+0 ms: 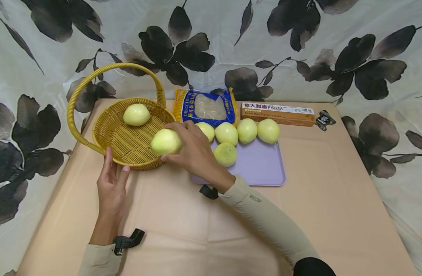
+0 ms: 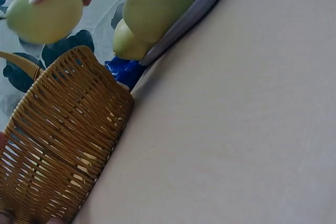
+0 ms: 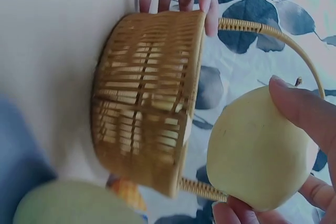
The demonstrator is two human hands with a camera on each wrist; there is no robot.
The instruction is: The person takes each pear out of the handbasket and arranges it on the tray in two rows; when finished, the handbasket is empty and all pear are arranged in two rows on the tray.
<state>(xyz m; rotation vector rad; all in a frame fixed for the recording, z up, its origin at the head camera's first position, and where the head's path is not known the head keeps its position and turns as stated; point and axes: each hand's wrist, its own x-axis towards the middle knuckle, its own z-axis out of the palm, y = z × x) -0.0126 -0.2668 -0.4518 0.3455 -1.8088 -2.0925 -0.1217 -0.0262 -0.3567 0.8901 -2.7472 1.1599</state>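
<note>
A yellow woven basket with a tall arched handle stands at the left of the table, one pale yellow-green pear lying inside. My left hand holds the basket's near left rim. Over the right part of the basket, my right hand grips another pear; in the right wrist view, thumb and fingers surround this pear above the rim. Several more pears sit on a lilac tray at the right, some partly hidden by the right hand in the head view.
Behind the tray lie a blue and yellow pasta bag and a brown pasta box. A small black wrapped packet is at the box's right end. Flowered cloth hangs behind the tan tabletop.
</note>
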